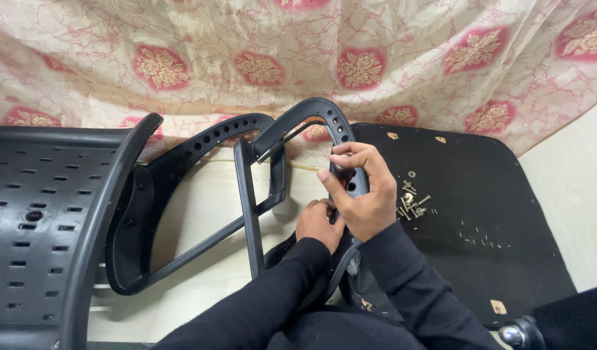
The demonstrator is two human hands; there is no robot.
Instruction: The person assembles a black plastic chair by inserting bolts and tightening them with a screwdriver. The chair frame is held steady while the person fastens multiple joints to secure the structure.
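A black plastic chair armrest [311, 116] with a row of holes stands upright in front of me. My right hand [360, 194] grips its right side, thumb and fingers pinched at one of the holes; what they pinch is too small to tell. Below it, my left hand [316, 221] is closed around the lower part of the same armrest. A second black armrest [181, 188] lies flat on the pale floor to the left. A small pile of bolts and washers [412, 206] rests on the underside of the black seat pad [493, 214], just right of my right hand.
A black perforated chair backrest [39, 220] lies at the far left. A cream cloth with red flower patches [298, 58] hangs across the back. A chair castor [519, 334] shows at the bottom right corner.
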